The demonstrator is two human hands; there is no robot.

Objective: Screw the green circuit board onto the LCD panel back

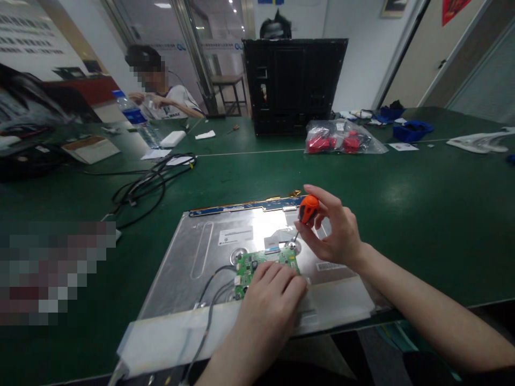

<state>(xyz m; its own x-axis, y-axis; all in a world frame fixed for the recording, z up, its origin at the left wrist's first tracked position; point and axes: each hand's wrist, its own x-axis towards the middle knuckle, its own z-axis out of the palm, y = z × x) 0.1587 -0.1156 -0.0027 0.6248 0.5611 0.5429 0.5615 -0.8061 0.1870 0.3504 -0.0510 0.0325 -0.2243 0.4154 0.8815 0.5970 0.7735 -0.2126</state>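
My right hand is closed around the orange and black handle of a short screwdriver. The screwdriver's shaft points down at a screw spot on the upper right corner of a green circuit board. My left hand lies over that board with its fingers bent and together, holding it; the fingertips and thumb are partly hidden. Under the board is a flat silver display panel, back side up, with a blue circuit strip along its far edge. Dark cables run from the board's left side.
A green table carries everything. Black cables lie coiled at left, near a water bottle. Behind the panel stand a large black monitor-like casing and a plastic bag with red items. Another person sits across the table.
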